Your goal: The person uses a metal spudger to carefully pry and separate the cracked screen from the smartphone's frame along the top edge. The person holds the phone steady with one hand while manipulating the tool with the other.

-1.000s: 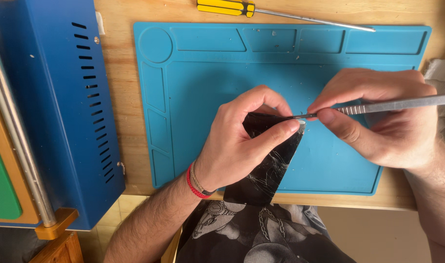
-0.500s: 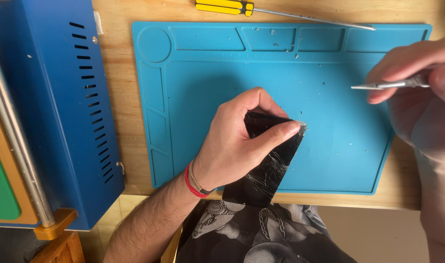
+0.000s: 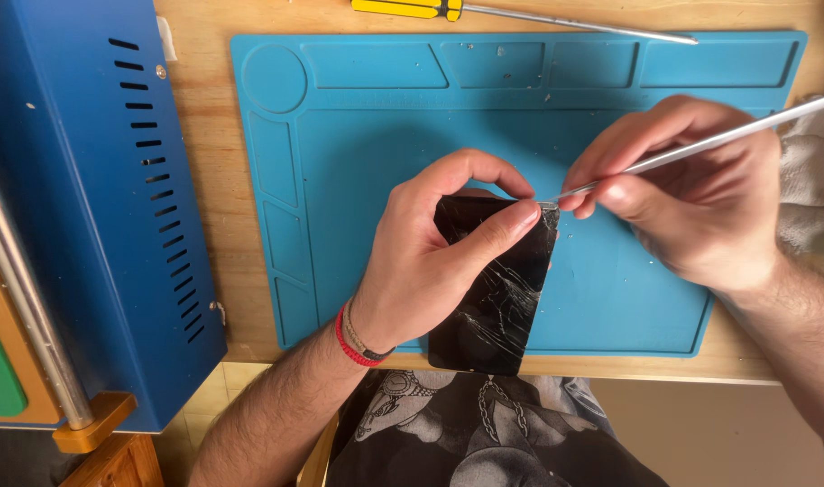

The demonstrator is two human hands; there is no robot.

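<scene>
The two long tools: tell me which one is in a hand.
The thin metal pry tool, pinched in the right hand; the yellow-handled screwdriver lies untouched above the mat.

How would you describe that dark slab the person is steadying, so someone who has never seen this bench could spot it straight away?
Start at the big blue work mat on the wooden bench. At its near edge, the left hand pins down a flat black phone, which overhangs the mat toward the person. It is the only glossy black thing there, and its glass is webbed with cracks.
</scene>
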